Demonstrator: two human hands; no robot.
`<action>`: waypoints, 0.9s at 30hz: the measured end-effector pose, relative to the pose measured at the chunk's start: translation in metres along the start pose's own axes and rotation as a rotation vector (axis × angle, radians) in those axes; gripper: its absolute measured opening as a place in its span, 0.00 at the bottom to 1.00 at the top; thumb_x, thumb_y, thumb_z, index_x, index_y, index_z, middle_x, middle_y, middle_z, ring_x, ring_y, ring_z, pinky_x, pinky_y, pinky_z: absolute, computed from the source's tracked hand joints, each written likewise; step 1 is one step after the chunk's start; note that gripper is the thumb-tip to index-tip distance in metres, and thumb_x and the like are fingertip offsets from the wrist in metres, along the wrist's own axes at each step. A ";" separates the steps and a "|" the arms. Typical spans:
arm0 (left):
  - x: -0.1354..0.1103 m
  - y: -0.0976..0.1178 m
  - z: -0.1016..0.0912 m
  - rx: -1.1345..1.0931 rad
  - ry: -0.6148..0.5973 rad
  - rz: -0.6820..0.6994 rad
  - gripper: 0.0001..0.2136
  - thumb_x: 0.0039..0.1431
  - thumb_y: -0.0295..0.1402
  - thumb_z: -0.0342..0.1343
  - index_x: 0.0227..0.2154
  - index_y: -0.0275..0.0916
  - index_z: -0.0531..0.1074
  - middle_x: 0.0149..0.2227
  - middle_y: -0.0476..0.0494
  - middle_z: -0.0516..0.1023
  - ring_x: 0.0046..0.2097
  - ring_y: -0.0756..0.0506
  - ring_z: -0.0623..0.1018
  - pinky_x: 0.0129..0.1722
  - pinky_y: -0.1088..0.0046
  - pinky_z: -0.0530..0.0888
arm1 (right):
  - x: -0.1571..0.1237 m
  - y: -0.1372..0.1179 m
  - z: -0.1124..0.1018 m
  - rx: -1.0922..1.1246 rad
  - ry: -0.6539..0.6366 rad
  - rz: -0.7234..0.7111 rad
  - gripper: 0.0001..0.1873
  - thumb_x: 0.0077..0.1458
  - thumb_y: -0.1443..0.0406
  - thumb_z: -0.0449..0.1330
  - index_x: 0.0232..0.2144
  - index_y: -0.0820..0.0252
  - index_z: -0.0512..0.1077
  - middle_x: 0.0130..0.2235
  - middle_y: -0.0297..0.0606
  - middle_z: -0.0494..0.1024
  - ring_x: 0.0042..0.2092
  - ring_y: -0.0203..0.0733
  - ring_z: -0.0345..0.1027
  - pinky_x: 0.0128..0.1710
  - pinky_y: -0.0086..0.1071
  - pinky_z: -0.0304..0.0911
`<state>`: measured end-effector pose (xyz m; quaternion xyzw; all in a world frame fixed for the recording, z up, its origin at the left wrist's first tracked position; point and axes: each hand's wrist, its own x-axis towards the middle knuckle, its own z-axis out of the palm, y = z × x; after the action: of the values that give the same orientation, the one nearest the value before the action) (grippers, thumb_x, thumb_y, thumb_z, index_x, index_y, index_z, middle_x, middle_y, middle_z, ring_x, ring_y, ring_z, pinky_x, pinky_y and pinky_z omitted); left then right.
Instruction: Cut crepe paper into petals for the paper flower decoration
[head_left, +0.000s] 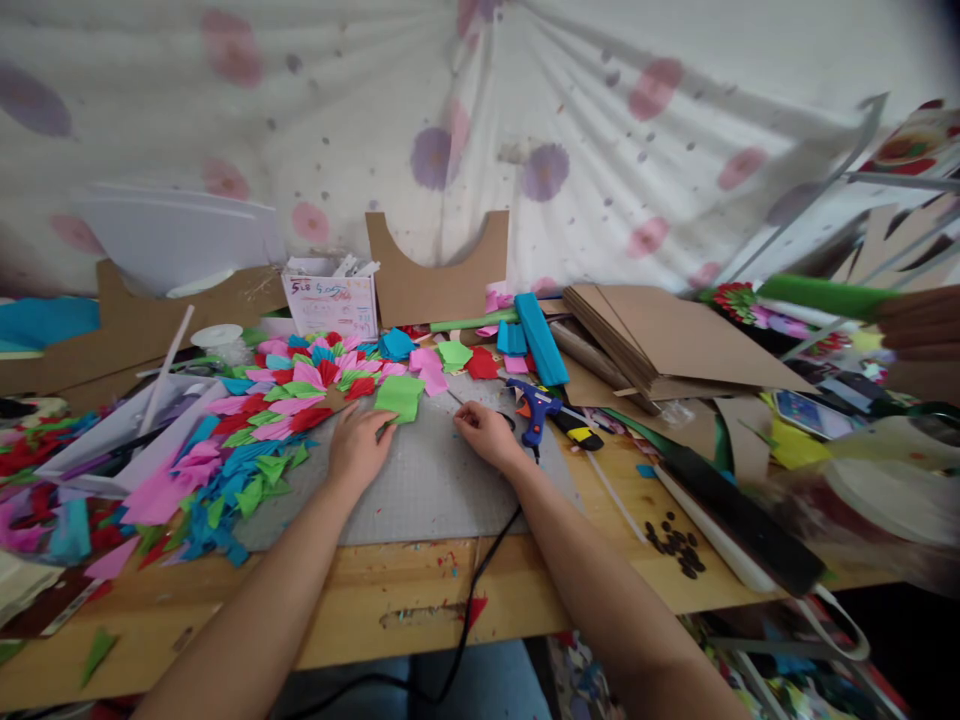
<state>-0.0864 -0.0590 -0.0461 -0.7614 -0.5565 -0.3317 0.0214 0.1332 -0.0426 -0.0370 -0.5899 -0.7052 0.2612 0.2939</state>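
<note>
My left hand (358,440) pinches the lower left edge of a bright green piece of crepe paper (399,398) over the grey cutting mat (420,490). To its right, my right hand (484,432) is closed around scissors (454,398). Their thin blade points up and left toward the green paper, apart from it, and most of the handle is hidden by the fingers. Just right of that hand lies a blue glue gun (535,408), with a black and yellow utility knife (577,430) beside it. Pieces of pink, green, red and blue crepe paper lie beyond both hands.
Petal-like coloured paper (292,390) is heaped at left beside a white tray (97,470). Behind stand a white box (334,300) and a cut cardboard piece (442,290). Stacked cardboard (690,340) fills the back right. A black cable (480,570) crosses the front edge.
</note>
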 end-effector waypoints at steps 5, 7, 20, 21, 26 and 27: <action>-0.001 0.005 0.002 -0.062 -0.009 0.057 0.09 0.56 0.35 0.50 0.33 0.41 0.75 0.37 0.45 0.80 0.39 0.45 0.77 0.52 0.61 0.65 | 0.000 -0.001 0.000 0.002 -0.011 0.013 0.07 0.49 0.65 0.54 0.29 0.61 0.71 0.24 0.32 0.71 0.27 0.32 0.61 0.27 0.25 0.51; -0.001 0.006 0.002 -0.076 -0.009 0.068 0.09 0.57 0.35 0.50 0.33 0.41 0.75 0.37 0.45 0.80 0.39 0.45 0.77 0.52 0.61 0.66 | 0.000 -0.001 0.001 0.003 -0.015 0.012 0.07 0.49 0.65 0.54 0.29 0.61 0.70 0.25 0.32 0.71 0.27 0.32 0.62 0.27 0.25 0.51; -0.006 0.008 0.002 -0.107 -0.035 0.083 0.09 0.57 0.33 0.50 0.33 0.42 0.75 0.36 0.46 0.80 0.39 0.45 0.77 0.51 0.60 0.67 | 0.000 0.002 0.002 0.074 0.010 0.018 0.07 0.48 0.65 0.52 0.29 0.60 0.69 0.24 0.32 0.71 0.27 0.34 0.62 0.27 0.26 0.53; -0.006 0.008 0.002 -0.108 -0.034 0.082 0.08 0.57 0.33 0.50 0.33 0.42 0.75 0.36 0.46 0.80 0.39 0.45 0.77 0.50 0.60 0.67 | 0.000 0.002 0.002 0.082 0.010 0.020 0.07 0.48 0.65 0.52 0.29 0.60 0.69 0.24 0.32 0.71 0.27 0.34 0.62 0.27 0.26 0.53; -0.006 0.008 0.003 -0.112 -0.034 0.069 0.08 0.56 0.32 0.51 0.32 0.42 0.75 0.35 0.45 0.80 0.39 0.45 0.76 0.49 0.61 0.68 | 0.001 0.001 0.002 0.127 -0.001 0.048 0.07 0.48 0.65 0.52 0.29 0.60 0.68 0.24 0.32 0.70 0.27 0.35 0.63 0.28 0.26 0.54; -0.006 0.008 0.003 -0.113 -0.032 0.069 0.08 0.56 0.32 0.51 0.32 0.42 0.75 0.35 0.45 0.80 0.39 0.44 0.76 0.49 0.61 0.69 | 0.001 0.001 0.002 0.134 0.000 0.051 0.07 0.48 0.64 0.52 0.29 0.60 0.68 0.24 0.32 0.70 0.27 0.35 0.63 0.28 0.26 0.54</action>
<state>-0.0795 -0.0654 -0.0488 -0.7853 -0.5105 -0.3497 -0.0191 0.1321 -0.0411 -0.0395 -0.5865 -0.6710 0.3153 0.3260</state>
